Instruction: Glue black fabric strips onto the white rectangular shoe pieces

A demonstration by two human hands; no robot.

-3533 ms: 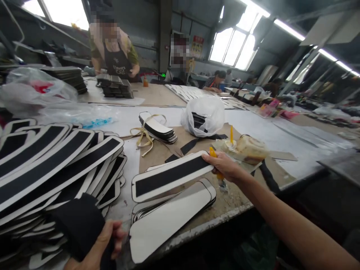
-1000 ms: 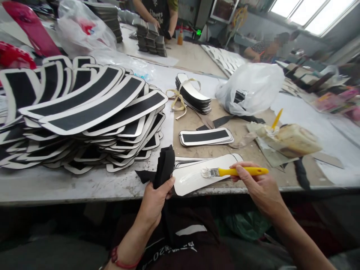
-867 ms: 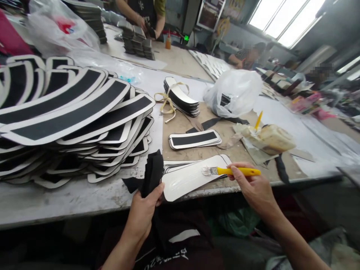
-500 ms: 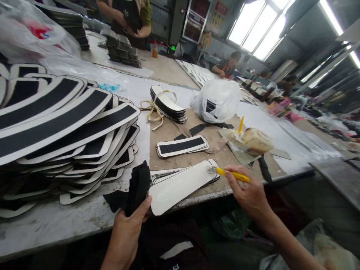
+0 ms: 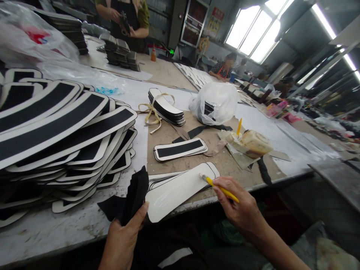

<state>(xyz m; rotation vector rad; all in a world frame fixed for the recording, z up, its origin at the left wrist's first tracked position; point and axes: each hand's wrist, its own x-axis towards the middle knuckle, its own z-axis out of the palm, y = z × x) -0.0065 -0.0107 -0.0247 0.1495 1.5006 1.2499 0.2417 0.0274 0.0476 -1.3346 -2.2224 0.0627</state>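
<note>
My right hand [image 5: 240, 208] is closed around the yellow handle of a brush [image 5: 209, 181]. The bristles rest on the white face of a long, round-ended panel [image 5: 177, 195], near its right end. Wet streaks shine on the panel's left half. It lies over a fanned stack of similar panels [image 5: 163, 179] at the table's front edge. My left hand [image 5: 123, 234] is closed on a bundle of black fabric strips [image 5: 136, 197], its thumb beside the panel's left end. The fingers under the strips are mostly hidden.
Left, white-bordered black panels [image 5: 70, 123] form a large heap. Behind the work lie a small panel stack [image 5: 181, 149], a tied bundle [image 5: 165, 107] and a plastic bag [image 5: 215, 103]. A glue-crusted container [image 5: 255, 143] stands right. A co-worker [image 5: 129, 22] stands across the table.
The brush has moved slightly left along the panel, and its handle now slopes down toward me. My left hand keeps its hold on the strips. The co-worker opposite now holds a dark item.
</note>
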